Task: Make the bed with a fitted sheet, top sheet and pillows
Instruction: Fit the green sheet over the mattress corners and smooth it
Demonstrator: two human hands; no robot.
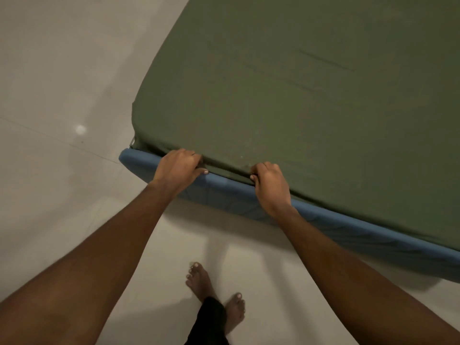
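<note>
Standing at the bed's near edge with both arms stretched forward. Gripping the hem of the green sheet [298,95] with the left hand [178,168], with fingers curled over the fold, near the corner. Pinching the same hem with the right hand [270,188], further along the edge. Spread flat across the mattress top with a few faint creases, reaching down to the blue base [348,232] beneath. Planted on pale floor [62,95] with 2 bare feet [199,280].
</note>
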